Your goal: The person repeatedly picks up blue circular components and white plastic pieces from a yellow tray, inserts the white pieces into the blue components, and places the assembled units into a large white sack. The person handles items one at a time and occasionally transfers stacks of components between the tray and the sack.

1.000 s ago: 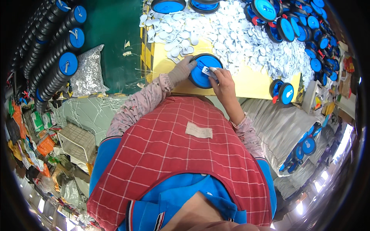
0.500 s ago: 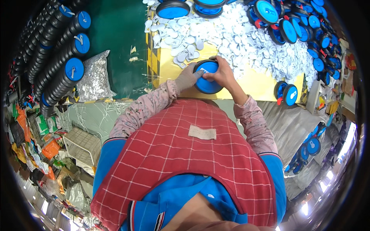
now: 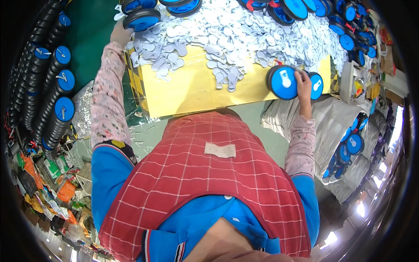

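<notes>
The right hand (image 3: 302, 85) grips a blue-faced black wheel (image 3: 283, 82) at the right edge of the yellow worktop (image 3: 192, 89) — beside a heap of white tags (image 3: 244, 30). The left hand (image 3: 120, 32) (fingers curled) touches another blue wheel (image 3: 142, 19) far left.

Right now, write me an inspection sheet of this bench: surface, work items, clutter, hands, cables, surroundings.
Surface: yellow table top, bare at the near edge, far half buried in parts.
Work items: blue-faced wheel with a white tag, at the table's right edge; another blue-faced wheel at far left.
Clutter: heap of white plastic tags; more blue wheels along the far right.
Hands: right hand grips the wheel at the right edge; left hand reaches to the far-left wheel, contact unclear.
Cables: nothing seen.
Surroundings: stacked columns of wheels at left; grey sacks with wheels at right.
</notes>
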The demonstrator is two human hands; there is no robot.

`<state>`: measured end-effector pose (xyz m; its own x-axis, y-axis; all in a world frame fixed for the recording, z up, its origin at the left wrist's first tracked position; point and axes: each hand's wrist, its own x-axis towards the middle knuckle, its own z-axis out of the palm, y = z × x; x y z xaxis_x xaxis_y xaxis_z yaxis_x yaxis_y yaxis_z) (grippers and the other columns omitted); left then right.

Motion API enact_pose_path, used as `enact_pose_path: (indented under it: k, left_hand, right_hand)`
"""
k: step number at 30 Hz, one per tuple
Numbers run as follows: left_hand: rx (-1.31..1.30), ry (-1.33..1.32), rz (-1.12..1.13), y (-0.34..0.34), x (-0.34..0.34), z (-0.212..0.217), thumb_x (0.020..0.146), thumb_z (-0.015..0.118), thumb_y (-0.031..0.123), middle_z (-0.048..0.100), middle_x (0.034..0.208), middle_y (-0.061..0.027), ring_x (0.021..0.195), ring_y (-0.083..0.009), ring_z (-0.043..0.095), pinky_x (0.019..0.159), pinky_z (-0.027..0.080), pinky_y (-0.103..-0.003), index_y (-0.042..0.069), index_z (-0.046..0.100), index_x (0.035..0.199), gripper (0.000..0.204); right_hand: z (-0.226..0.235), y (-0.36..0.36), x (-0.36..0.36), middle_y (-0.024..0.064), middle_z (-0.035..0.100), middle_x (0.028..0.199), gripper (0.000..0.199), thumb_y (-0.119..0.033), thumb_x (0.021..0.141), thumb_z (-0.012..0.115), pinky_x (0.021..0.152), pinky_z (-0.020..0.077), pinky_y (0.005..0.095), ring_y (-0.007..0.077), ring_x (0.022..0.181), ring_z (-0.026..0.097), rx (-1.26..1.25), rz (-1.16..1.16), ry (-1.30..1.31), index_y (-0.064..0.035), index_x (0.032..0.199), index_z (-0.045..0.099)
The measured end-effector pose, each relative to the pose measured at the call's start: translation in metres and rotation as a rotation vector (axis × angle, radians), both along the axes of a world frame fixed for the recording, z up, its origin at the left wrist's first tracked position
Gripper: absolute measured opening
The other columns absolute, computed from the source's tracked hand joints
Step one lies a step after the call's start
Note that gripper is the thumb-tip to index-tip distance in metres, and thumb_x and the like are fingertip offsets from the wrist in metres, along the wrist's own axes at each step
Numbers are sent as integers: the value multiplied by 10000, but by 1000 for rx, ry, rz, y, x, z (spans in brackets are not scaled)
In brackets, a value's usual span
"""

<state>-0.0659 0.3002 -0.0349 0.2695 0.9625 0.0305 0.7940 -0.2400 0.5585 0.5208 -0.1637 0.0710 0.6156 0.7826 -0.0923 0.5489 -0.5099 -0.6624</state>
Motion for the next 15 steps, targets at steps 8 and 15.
enact_pose_path:
  k: [8,15]
  left_hand:
    - [42,-96,-83,-73,45,98,905,699,402,665,1191,-195,1081,-343,650,921,504,-374,91,534,1350,568]
    - [-445,-542,-68,-242,63,145,992,593,300,642,1236,-110,1106,-168,589,971,454,-300,58,586,1306,397]
  right_hand:
    - [-34,102,-138,202,682,988,268,-221,884,706,762,519,426,366,874,668,13,337,-47,7,1020,670]
    - [-74,142,-187,197,668,941,393,-249,777,768,791,506,440,385,900,641,-15,159,-222,-11,1045,605]
